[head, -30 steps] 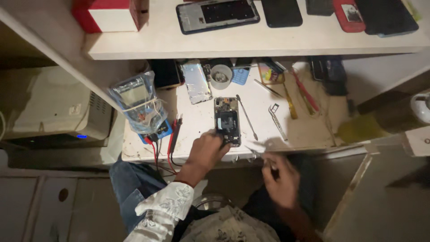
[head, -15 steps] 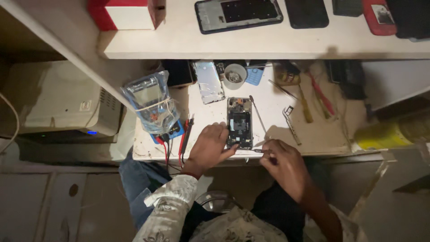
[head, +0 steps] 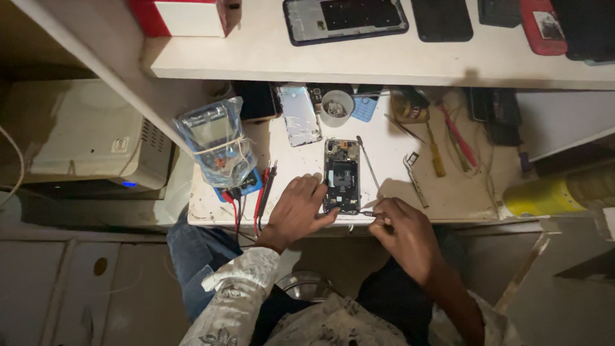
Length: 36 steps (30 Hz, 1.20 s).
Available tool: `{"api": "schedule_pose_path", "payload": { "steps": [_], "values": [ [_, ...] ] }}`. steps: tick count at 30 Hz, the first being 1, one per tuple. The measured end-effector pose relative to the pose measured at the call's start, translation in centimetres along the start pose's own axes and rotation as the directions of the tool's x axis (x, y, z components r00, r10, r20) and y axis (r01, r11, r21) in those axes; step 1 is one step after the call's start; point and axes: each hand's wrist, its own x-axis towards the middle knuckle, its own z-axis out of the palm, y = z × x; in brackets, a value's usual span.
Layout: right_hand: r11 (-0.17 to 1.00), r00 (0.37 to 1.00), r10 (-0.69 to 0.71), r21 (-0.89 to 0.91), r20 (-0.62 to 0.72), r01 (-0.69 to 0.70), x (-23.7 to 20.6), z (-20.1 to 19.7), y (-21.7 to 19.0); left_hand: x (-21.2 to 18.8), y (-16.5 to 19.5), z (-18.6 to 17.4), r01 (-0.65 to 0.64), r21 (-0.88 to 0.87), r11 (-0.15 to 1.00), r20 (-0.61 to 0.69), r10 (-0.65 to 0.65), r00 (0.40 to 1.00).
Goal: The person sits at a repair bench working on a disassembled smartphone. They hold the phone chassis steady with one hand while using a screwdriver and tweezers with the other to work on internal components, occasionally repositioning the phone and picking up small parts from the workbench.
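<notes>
An opened phone (head: pixel 341 173) with its back cover off lies on the white worktop (head: pixel 391 144), showing its inner parts. My left hand (head: pixel 298 210) rests flat beside the phone's lower left corner, its fingers touching that edge. My right hand (head: pixel 400 230) sits at the table's front edge, just right of the phone's bottom end, and pinches a small dark thin tool (head: pixel 368 214) whose tip points at the phone's lower right corner.
A multimeter in a plastic bag (head: pixel 216 144) with red and black probes (head: pixel 262 192) stands left. A phone back cover (head: pixel 299 116), a small cup (head: pixel 337 106), tweezers (head: pixel 368 160), screwdrivers (head: pixel 435 150) lie behind. Several phones rest on the upper shelf (head: pixel 256 54). A yellow object (head: pixel 544 195) sits right.
My right hand has come up from below the table edge to the phone's bottom end with the small tool. My left hand has shifted slightly at the phone's left edge.
</notes>
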Motion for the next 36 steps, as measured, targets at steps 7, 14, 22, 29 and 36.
{"api": "schedule_pose_path", "payload": {
  "steps": [7, 14, 22, 29, 36],
  "values": [
    [0.999, 0.998, -0.013, -0.031, 0.067, 0.015, 1.5, -0.7, -0.7, 0.1, -0.4, 0.5, 0.021, 0.008, 1.0, 0.051, -0.021, 0.998],
    [0.987, 0.989, -0.102, -0.11, 0.105, 0.114, 3.3, -1.0, 0.8, -0.1, -0.5, 0.7, -0.042, -0.012, 0.999, -0.133, 0.04, 0.99],
    [0.982, 0.969, -0.191, 0.037, 0.158, 0.188, 3.7, -1.2, 0.8, 0.2, -0.5, 0.4, 0.025, -0.034, 0.999, -0.03, -0.026, 0.999],
    [0.981, 0.963, -0.191, 0.015, 0.191, 0.191, 4.7, -1.0, 1.5, 0.1, -0.6, 0.7, 0.013, -0.03, 0.999, -0.065, -0.014, 0.998],
    [0.993, 0.963, -0.114, 0.043, 0.244, 0.106, 5.0, -1.2, 2.0, 0.2, -0.8, 0.7, -0.004, -0.014, 1.0, -0.023, 0.003, 1.0]
  ]
}}
